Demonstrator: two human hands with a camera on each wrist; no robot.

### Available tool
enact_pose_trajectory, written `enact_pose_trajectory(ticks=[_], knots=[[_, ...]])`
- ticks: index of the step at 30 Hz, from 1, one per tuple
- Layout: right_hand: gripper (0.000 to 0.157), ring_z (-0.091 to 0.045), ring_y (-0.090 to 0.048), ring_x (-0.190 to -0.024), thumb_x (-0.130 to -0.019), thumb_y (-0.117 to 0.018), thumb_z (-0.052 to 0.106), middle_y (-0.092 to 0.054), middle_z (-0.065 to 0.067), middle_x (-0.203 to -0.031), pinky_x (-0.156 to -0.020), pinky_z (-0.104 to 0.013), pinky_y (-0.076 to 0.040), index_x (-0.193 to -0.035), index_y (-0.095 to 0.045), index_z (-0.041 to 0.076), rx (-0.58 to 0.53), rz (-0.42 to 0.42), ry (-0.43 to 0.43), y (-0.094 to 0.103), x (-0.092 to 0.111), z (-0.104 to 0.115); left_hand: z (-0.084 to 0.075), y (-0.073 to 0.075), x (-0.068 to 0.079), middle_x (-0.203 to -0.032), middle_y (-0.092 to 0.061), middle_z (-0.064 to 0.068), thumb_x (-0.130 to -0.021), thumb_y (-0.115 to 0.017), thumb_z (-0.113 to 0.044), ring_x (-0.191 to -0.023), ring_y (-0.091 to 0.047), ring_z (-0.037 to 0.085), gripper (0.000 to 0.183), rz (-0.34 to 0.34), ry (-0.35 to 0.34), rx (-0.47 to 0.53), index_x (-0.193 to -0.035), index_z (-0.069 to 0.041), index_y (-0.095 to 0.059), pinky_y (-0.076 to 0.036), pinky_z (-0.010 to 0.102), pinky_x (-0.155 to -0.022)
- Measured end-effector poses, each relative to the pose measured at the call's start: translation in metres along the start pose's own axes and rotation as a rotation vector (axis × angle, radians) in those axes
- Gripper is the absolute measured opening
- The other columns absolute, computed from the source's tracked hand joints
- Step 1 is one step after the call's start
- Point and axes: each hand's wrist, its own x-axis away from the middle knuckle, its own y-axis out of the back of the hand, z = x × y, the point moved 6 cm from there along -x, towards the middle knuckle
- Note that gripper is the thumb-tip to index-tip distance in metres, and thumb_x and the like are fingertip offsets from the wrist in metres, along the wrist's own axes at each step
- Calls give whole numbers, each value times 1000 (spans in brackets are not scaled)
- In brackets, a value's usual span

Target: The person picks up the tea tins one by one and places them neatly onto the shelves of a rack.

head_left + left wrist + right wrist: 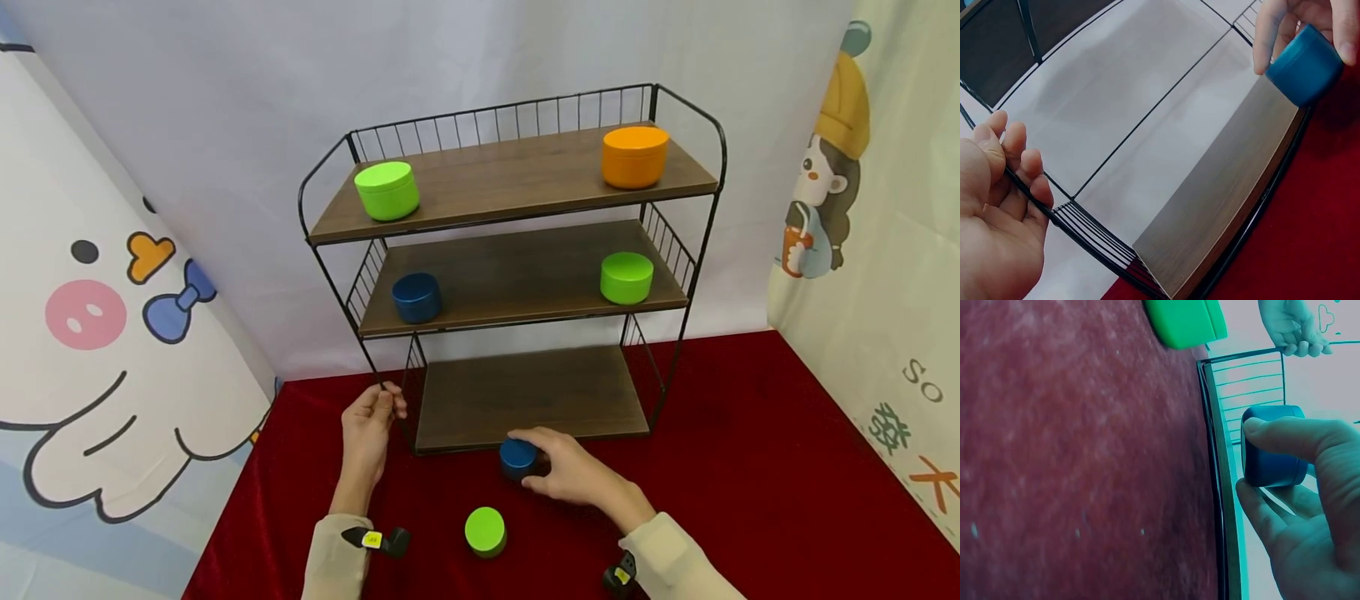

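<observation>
My right hand [570, 468] grips a round blue tin [518, 458] between thumb and fingers, at the front edge of the bottom shelf [525, 400]. In the right wrist view the thumb lies across the side of the blue tin [1275, 450]. My left hand [369, 421] holds the black metal side post of the shelf rack at its lower left; in the left wrist view the left hand [1007, 206] has its thumb and fingers around that thin black bar [1025, 187]. A light green tin [486, 532] stands on the red cloth between the two forearms.
On the top shelf [495, 179] stand a green tin [387, 192] at left and an orange tin [634, 158] at right. The middle shelf [517, 271] bears a blue tin [417, 298] at left and a green tin [626, 278] at right. Red cloth [780, 467] covers the table.
</observation>
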Motion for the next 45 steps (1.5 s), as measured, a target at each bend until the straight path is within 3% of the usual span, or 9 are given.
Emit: enact_pose_trajectory(ticks=[7, 14, 23, 37, 45], knots=[[64, -36, -62, -123, -91, -78, 11, -59, -19, -139, -100, -52, -55, -149, -50, 2, -13, -20, -12, 11, 4, -5, -2, 2, 1, -84, -74, -2, -106, -53, -16, -80, -71, 11, 32, -55, -32, -52, -104, 15, -63, -58, 23, -76], [65, -37, -63, -122, -91, -79, 9, -58, -22, -138, -96, -47, -58, -148, -50, 1, -5, -75, -24, 24, 9, -12, -8, 2, 3, -95, -76, -3, -105, -57, -11, -88, -73, 9, 28, -89, -86, -127, -107, 15, -68, -60, 24, -81], [67, -39, -63, -122, -89, -80, 6, -57, -24, -140, -94, -44, -59, -148, -50, 1, 20, -176, -45, 43, 15, -21, -13, 1, 5, -90, -75, 0, -106, -56, -11, -77, -71, 11, 28, -99, -150, -155, -116, 12, -67, -60, 22, -76], [67, -41, -63, -122, -88, -81, 8, -57, -24, -142, -93, -50, -59, -147, -52, 2, 103, -287, -85, 63, 27, -42, -14, -1, 5, -81, -65, 0, -107, -54, -18, -79, -66, 19, 29, -108, -105, -225, -107, 8, -68, -58, 22, -74], [67, -42, -64, -119, -86, -83, 6, -59, -26, -139, -90, -50, -60, -146, -53, 1, 126, -336, -103, 72, 33, -52, -13, -1, 5, -87, -63, 21, -108, -52, -19, -81, -65, 23, 31, -98, -93, -243, -107, 8, -67, -58, 22, -75]])
